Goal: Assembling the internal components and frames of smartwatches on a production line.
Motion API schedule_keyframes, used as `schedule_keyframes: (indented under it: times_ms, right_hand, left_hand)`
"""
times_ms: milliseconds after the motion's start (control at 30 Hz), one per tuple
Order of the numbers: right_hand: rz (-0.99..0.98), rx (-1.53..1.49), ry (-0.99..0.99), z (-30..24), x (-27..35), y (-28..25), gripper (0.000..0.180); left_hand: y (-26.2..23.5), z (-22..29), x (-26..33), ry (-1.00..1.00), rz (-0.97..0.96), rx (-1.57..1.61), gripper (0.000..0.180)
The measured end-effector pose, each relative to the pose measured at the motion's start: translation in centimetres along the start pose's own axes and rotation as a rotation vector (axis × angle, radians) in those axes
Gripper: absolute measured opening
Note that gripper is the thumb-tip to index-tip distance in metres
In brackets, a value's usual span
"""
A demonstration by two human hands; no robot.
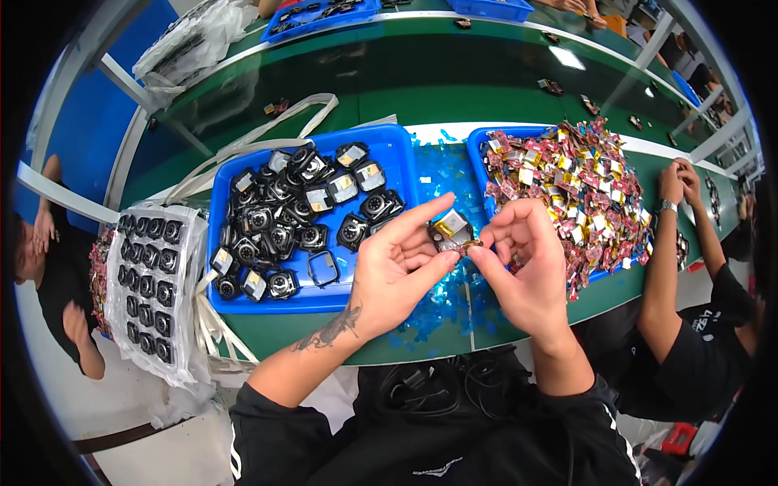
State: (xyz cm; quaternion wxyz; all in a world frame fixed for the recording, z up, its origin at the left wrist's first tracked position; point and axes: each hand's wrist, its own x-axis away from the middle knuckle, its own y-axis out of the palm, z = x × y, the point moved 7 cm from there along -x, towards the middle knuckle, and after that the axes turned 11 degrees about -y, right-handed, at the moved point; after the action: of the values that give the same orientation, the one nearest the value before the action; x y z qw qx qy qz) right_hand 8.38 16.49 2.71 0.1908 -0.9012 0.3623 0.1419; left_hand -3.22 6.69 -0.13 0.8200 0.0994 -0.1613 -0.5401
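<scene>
The left hand (387, 279) pinched a small watch part (451, 223), its shiny side facing up; I couldn't tell its long way. The right hand (528, 263) pinched its near right edge.

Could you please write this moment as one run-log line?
left hand: holding small device; right hand: touching its right side; left blue tray: black watch-like units; right blue tray: heaped small parts
</scene>
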Motion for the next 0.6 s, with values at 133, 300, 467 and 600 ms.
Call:
schedule_keyframes:
  times_ms: [133,300,467,600]
  right_hand:
    - [-0.050,0.084,-0.013,0.0,-0.4,0.1,0.037]
    - [-0.007,0.039,0.022,0.5,-0.5,0.2,0.035]
    - [-0.056,0.036,0.069,0.5,-0.8,0.6,0.036]
    - [-0.069,0.051,0.009,0.0,-0.9,1.5,0.033]
  left_hand:
    - [0.0,-0.3,-0.1,-0.039,0.024,-0.031,0.045]
    - [0.4,-0.3,-0.1,0.032,0.023,-0.038,0.039]
    - [0.1,-0.7,-0.3,0.043,-0.009,0.081,0.039]
    - [-0.3,-0.6,0.3,0.030,-0.013,0.130,0.039]
